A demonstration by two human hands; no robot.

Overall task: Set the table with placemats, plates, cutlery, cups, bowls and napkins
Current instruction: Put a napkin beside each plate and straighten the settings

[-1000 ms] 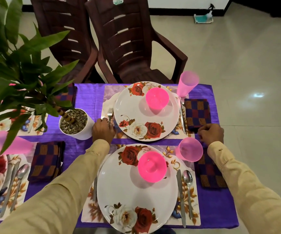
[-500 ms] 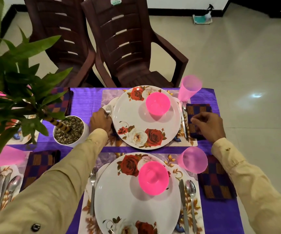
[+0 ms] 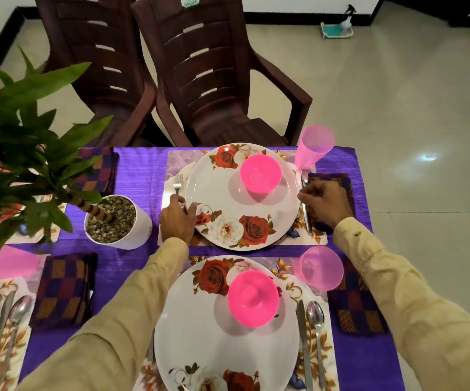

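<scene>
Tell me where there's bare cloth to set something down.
Free: cloth strip between far-left napkin and far placemat; also between near-left napkin and left sleeve. Crowded right of far plate: cup, knife, far-right napkin, right hand.

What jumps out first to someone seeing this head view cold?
The far pink bowl on the far rose plate and the near pink bowl on the near rose plate glare against the purple tablecloth. The left hand and right hand sit at the far plate's left and right edges, by the fork and knife. A leafy potted plant fills the left side.
</scene>
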